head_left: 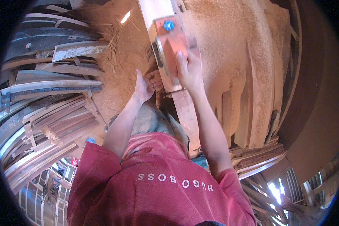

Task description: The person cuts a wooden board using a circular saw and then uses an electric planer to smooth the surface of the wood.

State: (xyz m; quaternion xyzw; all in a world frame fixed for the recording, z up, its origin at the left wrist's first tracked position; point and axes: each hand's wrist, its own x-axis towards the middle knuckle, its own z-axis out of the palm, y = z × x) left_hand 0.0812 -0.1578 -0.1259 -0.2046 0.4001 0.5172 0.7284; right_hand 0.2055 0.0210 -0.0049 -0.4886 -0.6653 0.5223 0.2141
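Observation:
A red-orange electric planer (171, 49) with a blue knob at its front rests on a long pale board (187, 118). The board runs away from me, from beside my waist to the top of the view. Wrapped round the planer's rear handle is my right hand (192, 72), slightly smeared by motion. My left hand (145, 86) is left of the board, next to its edge, with the thumb raised and the fingers apart. It holds nothing; whether its fingertips touch the board's edge I cannot tell. My feet are partly hidden beneath the board.
Sawdust (222, 34) covers the ground on both sides. Many offcuts and planks (60, 84) lie piled at the left, with stacked timber strips (69, 124) nearer me. To the right, dusty boards (254, 98) lie side by side, above another timber stack (258, 156). A brown panel (312, 109) curves along the far right.

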